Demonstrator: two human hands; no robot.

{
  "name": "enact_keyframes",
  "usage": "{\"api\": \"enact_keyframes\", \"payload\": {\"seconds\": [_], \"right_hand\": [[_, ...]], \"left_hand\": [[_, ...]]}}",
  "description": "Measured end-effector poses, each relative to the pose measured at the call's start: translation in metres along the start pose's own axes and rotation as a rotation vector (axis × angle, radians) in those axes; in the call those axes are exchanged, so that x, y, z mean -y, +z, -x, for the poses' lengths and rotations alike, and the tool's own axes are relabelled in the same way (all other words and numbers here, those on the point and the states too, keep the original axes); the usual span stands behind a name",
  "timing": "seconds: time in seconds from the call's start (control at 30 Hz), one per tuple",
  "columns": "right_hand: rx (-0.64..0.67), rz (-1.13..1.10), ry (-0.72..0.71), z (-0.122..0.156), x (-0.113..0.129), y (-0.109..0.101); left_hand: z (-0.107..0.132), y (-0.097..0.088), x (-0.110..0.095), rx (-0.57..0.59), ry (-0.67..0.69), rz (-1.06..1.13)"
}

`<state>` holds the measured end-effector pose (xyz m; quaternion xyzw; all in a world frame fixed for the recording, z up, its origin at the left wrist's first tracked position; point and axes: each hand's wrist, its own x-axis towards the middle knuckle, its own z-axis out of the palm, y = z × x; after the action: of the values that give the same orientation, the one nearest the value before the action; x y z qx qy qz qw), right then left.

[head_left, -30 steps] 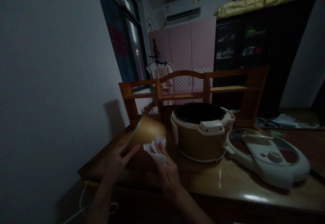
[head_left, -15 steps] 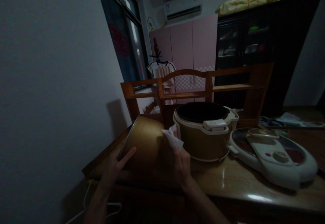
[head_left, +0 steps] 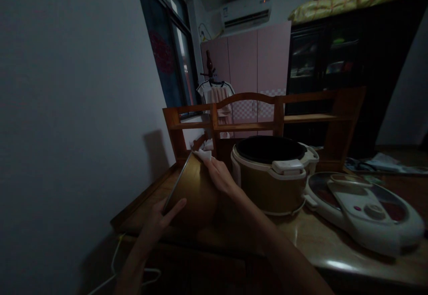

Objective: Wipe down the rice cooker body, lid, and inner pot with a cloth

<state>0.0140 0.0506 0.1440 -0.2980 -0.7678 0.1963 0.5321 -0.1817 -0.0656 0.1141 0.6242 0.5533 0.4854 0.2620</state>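
Observation:
A gold-coloured inner pot (head_left: 195, 192) is tipped on its side above the desk, its open mouth facing left. My left hand (head_left: 163, 217) grips its rim at the lower left, with the thumb on the outer wall and the other fingers mostly hidden inside. In my right hand (head_left: 219, 174) is a white tissue (head_left: 203, 154), pressed on the pot's upper outer wall near the rim. The rice cooker body (head_left: 272, 177), gold with a cream rim and a dark inside, stands to the right of the pot. Its cream lid (head_left: 368, 210) lies detached farther right.
The wooden desk (head_left: 310, 241) has a raised shelf (head_left: 250, 126) along its back. A wall (head_left: 83, 108) bounds the left side. A white cord (head_left: 113, 259) hangs by the desk's front left corner. Beyond are pink wardrobes (head_left: 242, 72) and a dark cabinet (head_left: 334, 63).
My right hand has moved up and left, bringing the tissue from the pot's right side onto its upper wall by the rim. The left hand keeps its hold on the pot.

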Motion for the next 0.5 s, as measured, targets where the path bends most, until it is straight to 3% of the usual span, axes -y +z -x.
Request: {"api": "enact_keyframes", "payload": {"seconds": [0.27,0.5], "right_hand": [[0.051,-0.038,-0.247,0.012,0.018,0.006],[0.089,0.017,-0.302,0.02,0.022,0.004]], "left_hand": [[0.001,0.0,0.005,-0.002,0.045,0.004],[-0.002,0.002,0.009,-0.013,0.033,0.025]]}}
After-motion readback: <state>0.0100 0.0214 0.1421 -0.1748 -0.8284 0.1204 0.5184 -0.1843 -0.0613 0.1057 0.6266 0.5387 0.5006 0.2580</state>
